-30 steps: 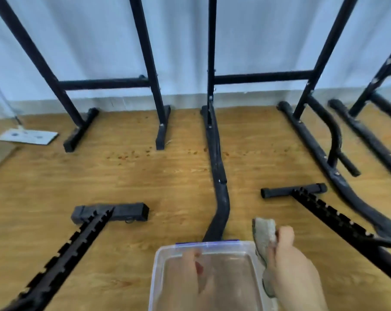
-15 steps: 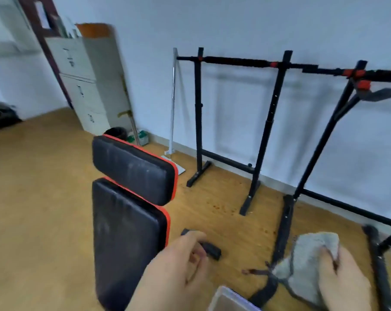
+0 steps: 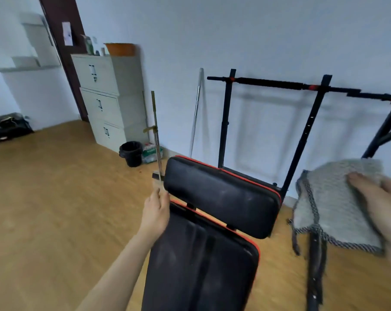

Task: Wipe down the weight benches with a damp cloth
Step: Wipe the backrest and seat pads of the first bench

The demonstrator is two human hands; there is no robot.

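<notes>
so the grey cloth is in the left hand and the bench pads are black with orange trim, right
Not quite: the grey cloth is held by the right hand, not the left hand, which holds no cloth. The head view shows it. The bench pads are indeed black with orange trim.

Left hand (image 3: 156, 213) stretched forward, fingers extended; right hand (image 3: 383, 205) grips cloth (image 3: 329, 209).

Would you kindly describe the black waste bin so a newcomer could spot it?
Find the tall grey metal filing cabinet against the white wall. At its foot stands the small round black waste bin, dark between the pale cabinet and a green-white packet.
</notes>
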